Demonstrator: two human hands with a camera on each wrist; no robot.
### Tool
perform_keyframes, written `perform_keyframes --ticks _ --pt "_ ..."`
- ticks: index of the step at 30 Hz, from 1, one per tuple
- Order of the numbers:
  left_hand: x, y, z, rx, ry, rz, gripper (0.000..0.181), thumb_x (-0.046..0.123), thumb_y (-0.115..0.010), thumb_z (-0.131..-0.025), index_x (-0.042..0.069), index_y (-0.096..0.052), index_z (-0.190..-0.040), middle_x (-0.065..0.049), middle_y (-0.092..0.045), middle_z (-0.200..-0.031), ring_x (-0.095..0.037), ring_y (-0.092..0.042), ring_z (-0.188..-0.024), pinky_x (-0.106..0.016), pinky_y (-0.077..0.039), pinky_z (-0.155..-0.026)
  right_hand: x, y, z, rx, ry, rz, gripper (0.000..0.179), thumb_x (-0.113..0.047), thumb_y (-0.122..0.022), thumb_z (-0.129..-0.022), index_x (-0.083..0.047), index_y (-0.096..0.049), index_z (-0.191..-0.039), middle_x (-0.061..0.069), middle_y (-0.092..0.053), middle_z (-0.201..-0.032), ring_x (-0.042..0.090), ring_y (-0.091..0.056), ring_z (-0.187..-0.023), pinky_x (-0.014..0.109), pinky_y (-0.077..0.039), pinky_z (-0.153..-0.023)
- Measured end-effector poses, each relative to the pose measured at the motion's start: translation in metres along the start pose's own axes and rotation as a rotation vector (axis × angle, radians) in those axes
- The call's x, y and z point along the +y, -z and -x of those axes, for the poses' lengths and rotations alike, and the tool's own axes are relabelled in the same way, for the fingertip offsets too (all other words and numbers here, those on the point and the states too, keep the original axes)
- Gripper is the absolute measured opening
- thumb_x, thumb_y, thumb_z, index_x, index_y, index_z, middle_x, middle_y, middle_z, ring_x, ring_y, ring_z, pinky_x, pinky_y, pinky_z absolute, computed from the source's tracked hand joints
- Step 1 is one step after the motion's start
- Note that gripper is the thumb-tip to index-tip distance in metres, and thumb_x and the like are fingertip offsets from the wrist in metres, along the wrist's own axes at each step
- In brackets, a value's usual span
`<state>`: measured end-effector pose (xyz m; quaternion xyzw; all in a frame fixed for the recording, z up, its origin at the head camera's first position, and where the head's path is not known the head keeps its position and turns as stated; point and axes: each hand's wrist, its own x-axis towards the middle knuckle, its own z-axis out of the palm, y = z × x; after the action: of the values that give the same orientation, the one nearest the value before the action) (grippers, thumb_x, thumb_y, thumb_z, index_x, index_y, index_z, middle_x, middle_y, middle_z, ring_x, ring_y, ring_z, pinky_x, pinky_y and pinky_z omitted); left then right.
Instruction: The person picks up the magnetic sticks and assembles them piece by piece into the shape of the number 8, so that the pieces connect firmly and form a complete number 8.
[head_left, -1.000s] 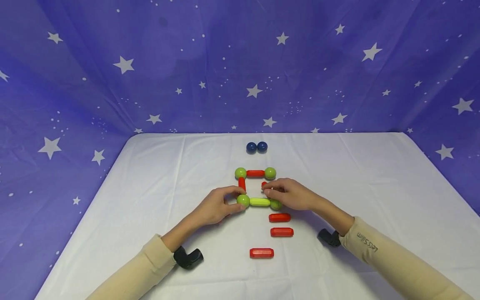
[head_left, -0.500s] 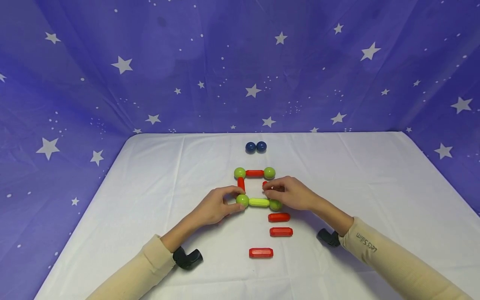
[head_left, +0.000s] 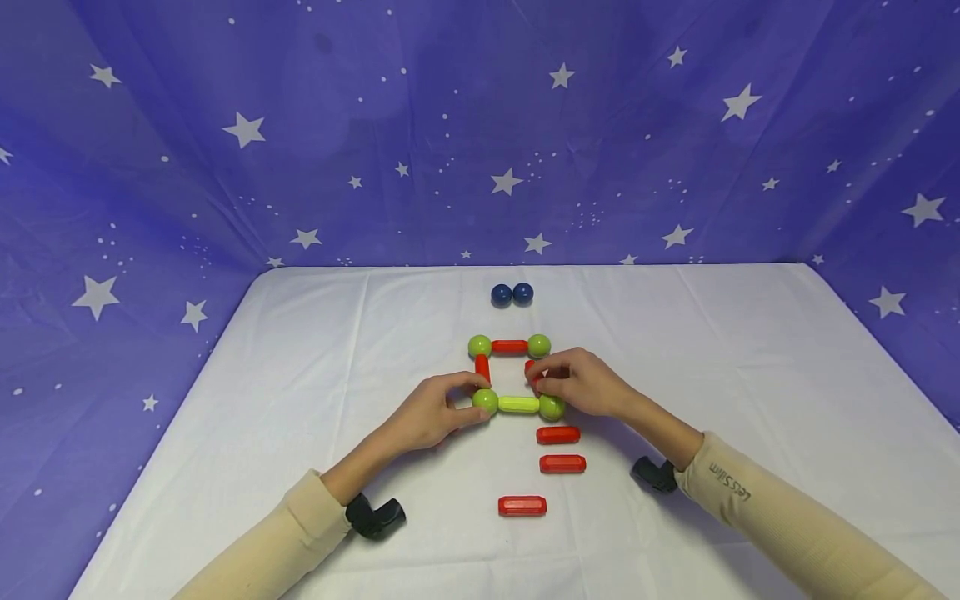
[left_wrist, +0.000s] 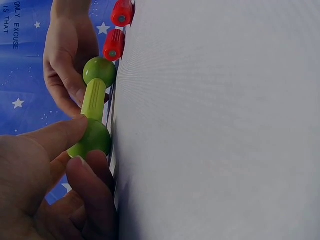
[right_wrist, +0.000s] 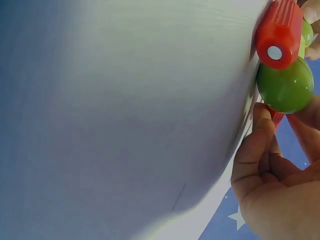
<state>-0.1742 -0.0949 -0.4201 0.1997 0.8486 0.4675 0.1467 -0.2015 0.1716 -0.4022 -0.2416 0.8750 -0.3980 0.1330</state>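
Note:
In the head view, my left hand (head_left: 431, 410) pinches a green ball (head_left: 485, 402) at the near left corner of a rod-and-ball frame. A yellow-green rod (left_wrist: 94, 97) runs from that ball to another green ball (right_wrist: 286, 86) at the near right. My right hand (head_left: 592, 387) pinches a red rod (head_left: 530, 368) just beyond the right ball, its lower part partly covered by fingers. Along the left side a red rod (head_left: 482, 367) leads to a far green ball (head_left: 480, 347). From there a second red rod (head_left: 510, 346) reaches the far right green ball (head_left: 538, 346).
Two dark blue balls (head_left: 512, 294) sit side by side behind the frame. On the near side lie three loose red rods: the upper rod (head_left: 558, 435), the middle rod (head_left: 562, 464) and the nearest rod (head_left: 522, 506). A starry purple cloth (head_left: 450, 125) hangs behind the white table (head_left: 712, 350).
My right hand has shifted slightly away from me, showing more of the red rod and of the near right green ball. The left hand stays on its ball.

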Motion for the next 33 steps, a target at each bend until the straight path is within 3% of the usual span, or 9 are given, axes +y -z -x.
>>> perform_keyframes --ticks 7,17,33 --pt "0.0009 0.0003 0.0004 0.004 0.003 -0.014 0.031 0.019 -0.076 -0.088 0.02 -0.066 -0.117 0.0 -0.062 -0.108 -0.013 -0.049 -0.041 -0.029 -0.042 -0.041 -0.0004 -0.0003 0.0012 -0.009 -0.03 -0.033 0.028 -0.001 -0.057 -0.094 -0.003 -0.071 -0.118 0.002 -0.052 -0.077 0.019 -0.047 -0.065 0.025 -0.038 -0.057" --pt "0.0001 -0.0002 0.0005 0.01 0.006 -0.016 0.031 0.02 -0.077 -0.088 0.021 -0.066 -0.117 0.0 -0.062 -0.108 -0.014 -0.049 -0.041 -0.029 -0.041 -0.041 0.0016 -0.0004 0.0004 0.038 -0.085 0.032 0.023 -0.003 -0.059 -0.093 -0.005 -0.071 -0.112 0.004 -0.057 -0.082 0.02 -0.049 -0.073 0.03 -0.041 -0.063" --pt "-0.0007 -0.0004 0.0005 0.007 0.008 0.001 0.031 0.02 -0.077 -0.088 0.02 -0.066 -0.117 0.0 -0.062 -0.108 -0.014 -0.047 -0.038 -0.03 -0.041 -0.039 0.0003 -0.0003 0.0001 0.055 -0.117 0.042 0.023 -0.004 -0.06 -0.094 -0.005 -0.071 -0.114 0.004 -0.058 -0.084 0.021 -0.049 -0.076 0.032 -0.042 -0.065"
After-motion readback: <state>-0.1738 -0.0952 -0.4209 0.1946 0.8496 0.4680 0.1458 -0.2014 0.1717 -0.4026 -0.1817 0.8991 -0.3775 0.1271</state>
